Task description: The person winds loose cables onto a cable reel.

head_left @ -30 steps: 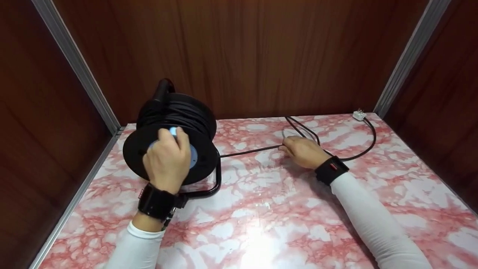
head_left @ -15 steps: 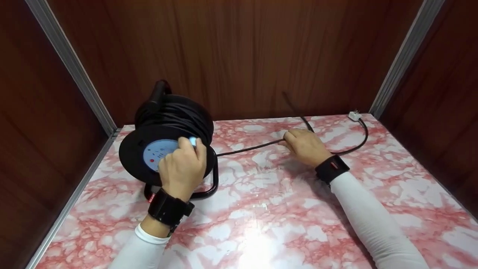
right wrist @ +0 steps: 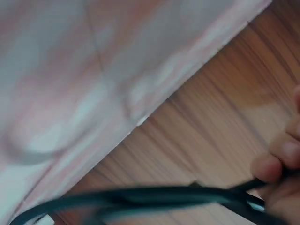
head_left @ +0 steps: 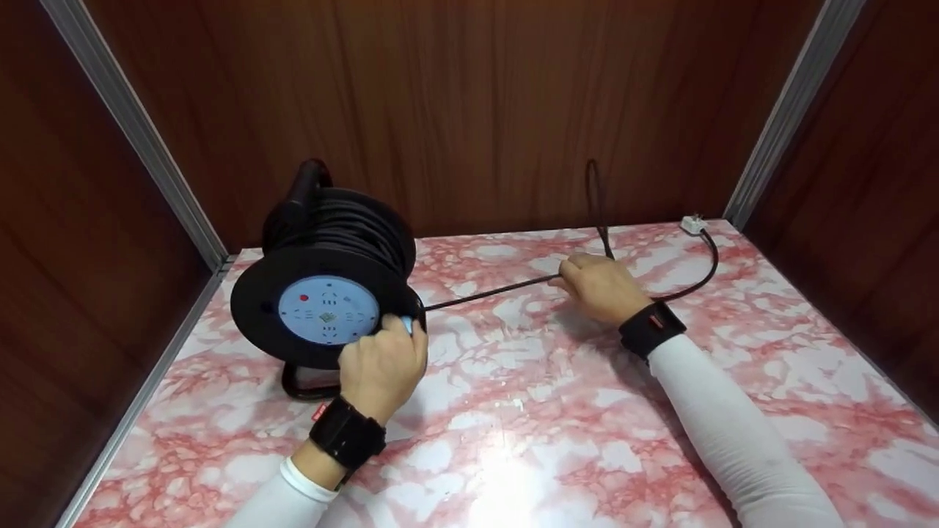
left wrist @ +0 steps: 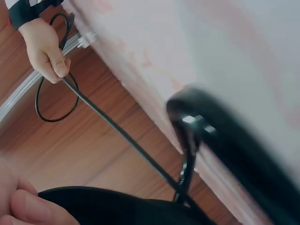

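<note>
A black cable reel (head_left: 253,308) with a pale blue socket face (head_left: 329,312) stands at the left of the table in the head view. My left hand (head_left: 385,363) grips the light blue crank knob (head_left: 406,323) at the lower right of its disc. A black cable (head_left: 491,293) runs taut from the reel to my right hand (head_left: 601,286), which pinches it above the table. Past that hand the cable forms a raised loop (head_left: 593,191), then curves to a white plug (head_left: 692,224). In the right wrist view the cable (right wrist: 140,197) passes between the curled fingers (right wrist: 283,150).
The reel's tubular black stand (head_left: 301,392) rests on the red-and-white marbled table (head_left: 499,411). A dark wood panel (head_left: 469,117) closes the back, with side panels and metal corner posts (head_left: 796,110) at left and right.
My left hand has swung the knob clockwise, from the top of the disc to its lower right, turning the reel face. The loop behind my right hand has lifted; that hand still holds the cable.
</note>
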Tool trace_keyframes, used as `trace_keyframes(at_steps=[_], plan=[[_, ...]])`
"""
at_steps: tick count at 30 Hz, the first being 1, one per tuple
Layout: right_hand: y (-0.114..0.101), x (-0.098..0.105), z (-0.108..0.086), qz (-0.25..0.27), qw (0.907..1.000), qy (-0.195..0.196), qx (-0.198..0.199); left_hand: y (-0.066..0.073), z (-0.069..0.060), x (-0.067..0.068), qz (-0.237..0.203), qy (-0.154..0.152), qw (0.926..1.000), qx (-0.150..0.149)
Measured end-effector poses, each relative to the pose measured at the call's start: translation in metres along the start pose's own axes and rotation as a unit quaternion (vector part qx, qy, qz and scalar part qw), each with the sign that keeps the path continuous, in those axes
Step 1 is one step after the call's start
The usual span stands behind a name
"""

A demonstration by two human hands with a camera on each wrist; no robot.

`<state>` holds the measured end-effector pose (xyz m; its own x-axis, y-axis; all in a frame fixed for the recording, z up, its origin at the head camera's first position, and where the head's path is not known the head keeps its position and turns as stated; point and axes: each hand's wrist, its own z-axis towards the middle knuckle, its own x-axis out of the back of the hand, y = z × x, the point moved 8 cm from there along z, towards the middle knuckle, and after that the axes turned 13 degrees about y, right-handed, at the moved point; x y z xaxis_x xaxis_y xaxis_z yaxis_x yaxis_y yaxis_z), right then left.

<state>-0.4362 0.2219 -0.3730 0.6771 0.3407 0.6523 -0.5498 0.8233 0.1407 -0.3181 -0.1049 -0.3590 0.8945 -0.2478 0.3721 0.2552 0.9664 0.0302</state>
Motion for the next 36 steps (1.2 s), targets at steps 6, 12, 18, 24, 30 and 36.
trace_keyframes(at_steps=[6, 12, 18, 24, 30, 36], plan=[[0.008, 0.004, 0.002, -0.047, 0.9979, 0.017, -0.041, -0.006, -0.011, -0.003, -0.008, -0.025, 0.9996, -0.006], [0.010, -0.003, -0.003, -0.027, 0.9986, -0.011, -0.045, -0.011, -0.016, -0.007, -0.016, -0.063, 0.9978, 0.009], [0.003, 0.001, -0.002, -0.005, 0.9999, 0.001, -0.009, -0.013, -0.019, -0.006, -0.007, -0.069, 0.9976, 0.004], [0.002, 0.020, 0.004, -0.067, 0.9911, 0.108, 0.038, -0.015, -0.021, -0.007, -0.005, -0.076, 0.9970, 0.013], [0.009, 0.011, 0.001, -0.074, 0.9953, 0.058, 0.023, -0.020, -0.024, -0.009, -0.012, -0.094, 0.9950, 0.031], [0.014, 0.002, -0.003, -0.052, 0.9981, 0.031, -0.008, -0.024, -0.027, -0.007, -0.009, -0.090, 0.9957, 0.024]])
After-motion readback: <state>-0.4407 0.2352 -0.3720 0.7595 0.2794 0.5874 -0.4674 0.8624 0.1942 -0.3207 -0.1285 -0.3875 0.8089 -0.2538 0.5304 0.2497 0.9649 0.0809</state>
